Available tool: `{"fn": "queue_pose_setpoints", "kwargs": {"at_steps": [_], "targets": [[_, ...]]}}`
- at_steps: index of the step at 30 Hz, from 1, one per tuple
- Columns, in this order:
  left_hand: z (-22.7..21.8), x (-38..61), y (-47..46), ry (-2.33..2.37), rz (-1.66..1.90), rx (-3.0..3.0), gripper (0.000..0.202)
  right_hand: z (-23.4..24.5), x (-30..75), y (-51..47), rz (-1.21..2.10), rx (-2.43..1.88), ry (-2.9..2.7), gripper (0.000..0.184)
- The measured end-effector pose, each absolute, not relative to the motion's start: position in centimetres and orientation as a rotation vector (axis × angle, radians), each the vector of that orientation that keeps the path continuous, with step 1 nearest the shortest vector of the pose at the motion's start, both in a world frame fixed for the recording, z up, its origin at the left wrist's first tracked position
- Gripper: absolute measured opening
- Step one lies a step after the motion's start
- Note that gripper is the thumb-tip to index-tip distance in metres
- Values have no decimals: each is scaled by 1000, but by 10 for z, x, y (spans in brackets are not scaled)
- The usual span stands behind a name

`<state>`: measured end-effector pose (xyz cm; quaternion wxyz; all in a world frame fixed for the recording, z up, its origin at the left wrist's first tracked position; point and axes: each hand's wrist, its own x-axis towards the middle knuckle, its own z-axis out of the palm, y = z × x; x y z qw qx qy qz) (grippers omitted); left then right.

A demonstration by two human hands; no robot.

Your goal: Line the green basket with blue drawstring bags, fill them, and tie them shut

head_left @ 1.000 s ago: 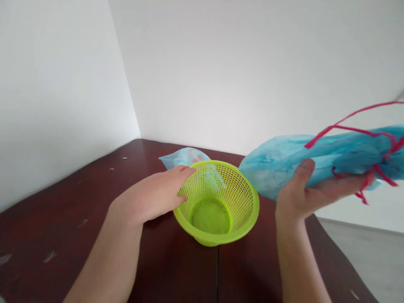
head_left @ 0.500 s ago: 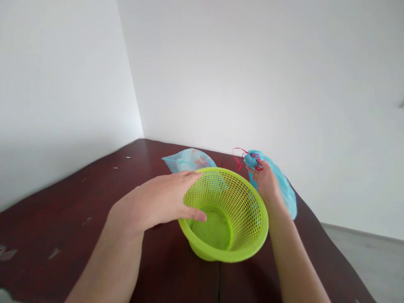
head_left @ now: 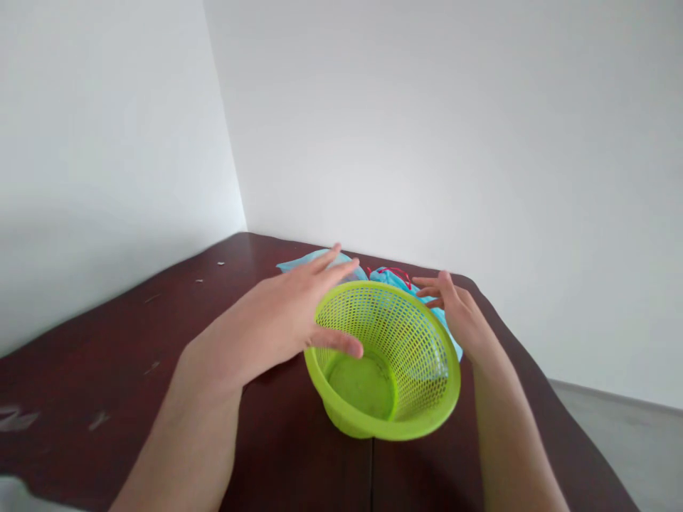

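A lime-green plastic mesh basket (head_left: 421,398) stands on a dark brown wooden table (head_left: 133,355). My left hand (head_left: 288,320) lies over its near-left rim, thumb inside the bowl and fingers stretched out, holding nothing. My right hand (head_left: 456,313) is at the basket's far-right rim, fingers spread and open, beside a blue bag with red strings (head_left: 392,277) that lies behind the basket. A second pale blue bag (head_left: 299,263) lies behind my left fingers, mostly hidden.
White walls meet in a corner behind the table. The table's right edge drops to a grey floor (head_left: 629,441). Small pale scuffs (head_left: 96,421) mark the table top at the left.
My right hand carried the blue bag from the right, set it down behind the basket and let go. My left fingers lifted and spread over the rim.
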<state>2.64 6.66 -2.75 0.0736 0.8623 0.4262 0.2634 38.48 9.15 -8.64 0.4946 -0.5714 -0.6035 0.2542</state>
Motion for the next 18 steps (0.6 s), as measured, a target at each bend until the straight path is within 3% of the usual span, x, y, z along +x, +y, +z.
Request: {"fn": "queue_pose_setpoints", "kwargs": {"at_steps": [5,8,11,15,18], "targets": [[1,30,54,1267,1733,2282,50,-56,360,46,146,-1187,-1486,67],[3,26,58,1249,1919,2191,29,-42,348,27,149,-1050,-1483,55],[-23,6,70,1517,1542,2348,43,-35,337,7,222,-948,-1482,49],[-110,-43,72,2214,466,2122,93,-28,316,-44,241,-885,-1540,41],[-181,-70,65,2241,222,1989,104,-27,298,-87,194,-918,-1519,36]]}}
